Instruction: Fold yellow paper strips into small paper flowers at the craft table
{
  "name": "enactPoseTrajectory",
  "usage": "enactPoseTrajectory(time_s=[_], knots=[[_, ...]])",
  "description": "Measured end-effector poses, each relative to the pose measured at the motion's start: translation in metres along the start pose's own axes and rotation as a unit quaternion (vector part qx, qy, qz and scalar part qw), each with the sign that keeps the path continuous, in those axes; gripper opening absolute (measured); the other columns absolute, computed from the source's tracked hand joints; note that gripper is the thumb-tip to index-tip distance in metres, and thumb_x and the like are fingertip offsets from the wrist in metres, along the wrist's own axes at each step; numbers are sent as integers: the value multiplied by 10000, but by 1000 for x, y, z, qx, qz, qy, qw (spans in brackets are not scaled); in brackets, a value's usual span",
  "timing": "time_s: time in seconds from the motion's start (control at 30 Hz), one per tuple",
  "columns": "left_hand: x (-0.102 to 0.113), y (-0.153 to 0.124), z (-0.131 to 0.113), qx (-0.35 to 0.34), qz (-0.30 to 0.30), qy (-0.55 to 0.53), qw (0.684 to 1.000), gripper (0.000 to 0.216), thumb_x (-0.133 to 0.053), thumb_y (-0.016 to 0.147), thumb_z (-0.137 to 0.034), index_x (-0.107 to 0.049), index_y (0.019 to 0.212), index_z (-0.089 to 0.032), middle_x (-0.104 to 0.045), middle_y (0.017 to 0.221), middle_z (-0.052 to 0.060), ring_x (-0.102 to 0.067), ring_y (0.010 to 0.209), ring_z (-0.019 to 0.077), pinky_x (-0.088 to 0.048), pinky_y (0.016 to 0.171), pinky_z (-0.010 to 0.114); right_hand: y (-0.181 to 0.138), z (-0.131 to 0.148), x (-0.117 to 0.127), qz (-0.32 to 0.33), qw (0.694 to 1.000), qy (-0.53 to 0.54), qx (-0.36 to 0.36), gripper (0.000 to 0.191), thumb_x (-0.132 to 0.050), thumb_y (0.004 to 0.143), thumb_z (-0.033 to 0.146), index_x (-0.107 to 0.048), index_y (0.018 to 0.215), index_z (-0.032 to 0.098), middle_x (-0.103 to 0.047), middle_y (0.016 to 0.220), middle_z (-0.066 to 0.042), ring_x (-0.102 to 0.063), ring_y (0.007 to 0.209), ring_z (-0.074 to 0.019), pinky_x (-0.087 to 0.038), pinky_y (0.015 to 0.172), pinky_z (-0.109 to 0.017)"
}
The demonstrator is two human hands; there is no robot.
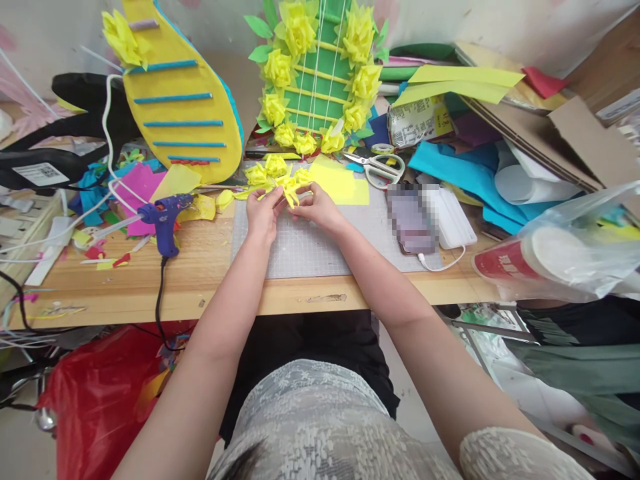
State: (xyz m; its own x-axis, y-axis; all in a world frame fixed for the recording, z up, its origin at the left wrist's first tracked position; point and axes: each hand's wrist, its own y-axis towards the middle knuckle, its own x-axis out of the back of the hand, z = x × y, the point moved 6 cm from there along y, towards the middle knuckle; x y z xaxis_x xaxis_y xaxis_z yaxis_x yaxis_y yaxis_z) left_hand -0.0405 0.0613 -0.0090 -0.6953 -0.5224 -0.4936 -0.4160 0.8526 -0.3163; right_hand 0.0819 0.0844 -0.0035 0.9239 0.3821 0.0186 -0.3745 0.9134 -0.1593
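Between my two hands, over the grey cutting mat (pixel 310 250), is a yellow paper flower (pixel 291 191) with narrow petals. My left hand (pixel 263 212) pinches it from the left. On its other side, the fingers of my right hand (pixel 319 208) close on the petals. Just behind lie several finished yellow paper flowers (pixel 275 165), partly hidden by my fingers. Flat yellow paper sheets (pixel 345 181) rest on the mat to the right. A green paper instrument shape (pixel 323 80) with white strings and a border of yellow flowers stands at the back.
A blue glue gun (pixel 166 227) stands at the left near paper scraps. Behind it leans a yellow board (pixel 185 113) with blue strips. Scissors (pixel 383 169), a blurred phone (pixel 411 219), a white power bank (pixel 449 217) and a bagged red cup (pixel 505 263) are at the right.
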Motion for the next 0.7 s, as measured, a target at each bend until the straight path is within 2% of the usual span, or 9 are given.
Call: enactPoseTrajectory(time_s=[0.13, 0.27, 0.4, 0.47, 0.53, 0.6, 0.7], knots=[[0, -1, -1, -14, -14, 0, 1000, 421, -705, 694, -57, -347, 831, -229, -633, 676, -69, -660, 642, 96, -521, 734, 232, 2, -2, 0, 3, 1000, -24, 10, 476, -754, 585, 219, -378, 878, 216, -585, 530, 117, -533, 480, -80, -355, 500, -205], [3, 4, -3, -29, -14, -10, 999, 415, -715, 682, -86, -353, 821, -233, -642, 700, -63, -660, 663, 97, -514, 716, 224, 2, -4, 3, 10, 999, -51, 12, 495, -770, 557, 152, -376, 849, 218, -558, 490, 125, -510, 465, -75, -354, 487, -195], [11, 13, -10, -45, -17, -9, 999, 381, -723, 666, -137, -373, 782, -234, -639, 717, -58, -663, 694, 106, -512, 693, 220, -2, -2, 7, 108, 992, -68, -23, 407, -747, 589, 88, -439, 831, 196, -581, 504, 82, -544, 472, -85, -390, 475, -192], [15, 17, -14, -56, -24, -1, 998, 365, -722, 663, -156, -379, 763, -233, -633, 721, -56, -660, 707, 105, -510, 677, 211, -7, 1, 9, 172, 981, -78, -30, 272, -713, 635, 89, -512, 800, 165, -595, 537, 47, -562, 502, -83, -371, 452, -179], [17, 18, -17, -62, -28, 1, 998, 344, -707, 667, -155, -384, 756, -232, -623, 709, -61, -652, 692, 99, -502, 649, 198, -10, 5, 14, 198, 978, -54, -30, 158, -654, 683, 91, -543, 777, 152, -612, 617, 21, -585, 560, -82, -395, 476, -181], [15, 16, -17, -56, -25, -1, 998, 319, -682, 675, -141, -385, 752, -230, -610, 683, -67, -637, 649, 92, -487, 610, 187, -10, 10, 18, 177, 984, -8, -16, 115, -573, 705, 58, -533, 748, 156, -588, 649, 30, -553, 571, -59, -400, 511, -178], [10, 12, -13, -42, -12, 2, 999, 293, -650, 686, -115, -387, 754, -224, -597, 656, -71, -607, 590, 82, -468, 564, 178, -6, 15, 22, 98, 994, 40, 16, 129, -482, 731, 52, -485, 686, 173, -460, 565, 69, -389, 497, -31, -307, 482, -170]])
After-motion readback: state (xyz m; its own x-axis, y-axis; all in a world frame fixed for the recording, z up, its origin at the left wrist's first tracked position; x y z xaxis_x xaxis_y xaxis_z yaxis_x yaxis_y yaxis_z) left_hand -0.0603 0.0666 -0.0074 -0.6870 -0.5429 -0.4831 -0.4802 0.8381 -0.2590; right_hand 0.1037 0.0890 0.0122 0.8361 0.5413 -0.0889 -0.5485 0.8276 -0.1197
